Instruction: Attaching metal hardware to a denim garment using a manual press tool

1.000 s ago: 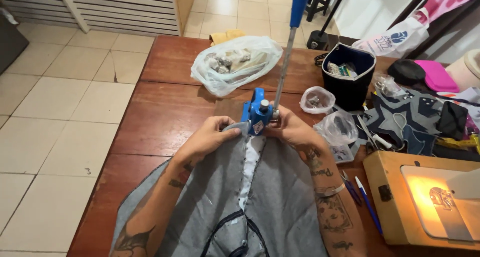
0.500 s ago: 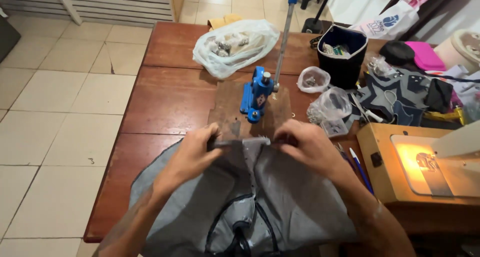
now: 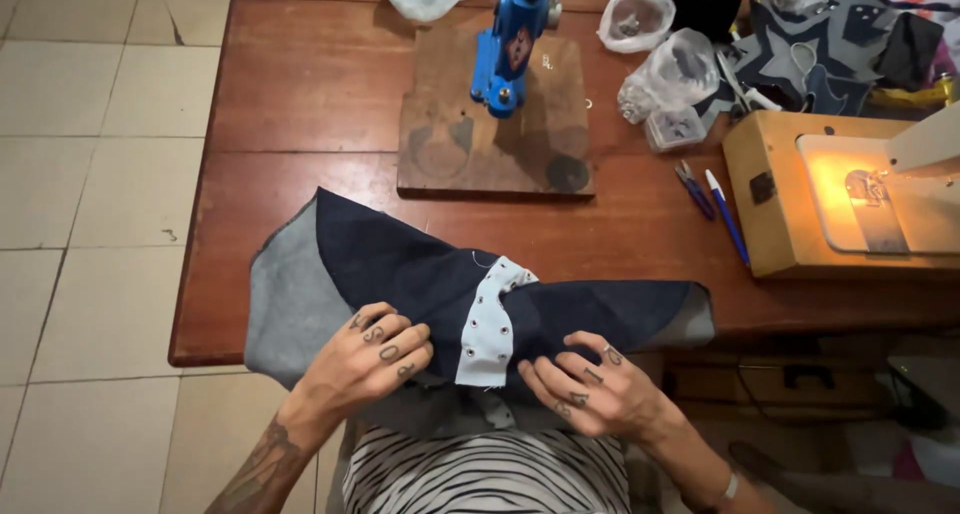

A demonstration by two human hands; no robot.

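A dark blue denim piece [image 3: 420, 264] with a grey underside lies folded over the near edge of the brown wooden table [image 3: 300, 104]. A pale grey strip [image 3: 490, 319] studded with metal eyelets runs across its middle. My left hand [image 3: 365, 359] grips the denim's near edge left of the strip. My right hand [image 3: 590, 384] grips the fabric just right of the strip. Behind, a blue hand press [image 3: 510, 44] stands on a wooden board [image 3: 480, 144], apart from both hands.
A wooden sewing machine base [image 3: 790, 204] with a lit lamp sits at right. Two pens [image 3: 715, 209] lie beside it. Clear plastic bags of small parts [image 3: 670, 69] and fabric pieces [image 3: 840, 59] crowd the back right. Tiled floor [image 3: 90, 174] lies to the left.
The fabric has been pulled back from the press to the near table edge and turned over, dark side up. Both hands moved toward me with it.
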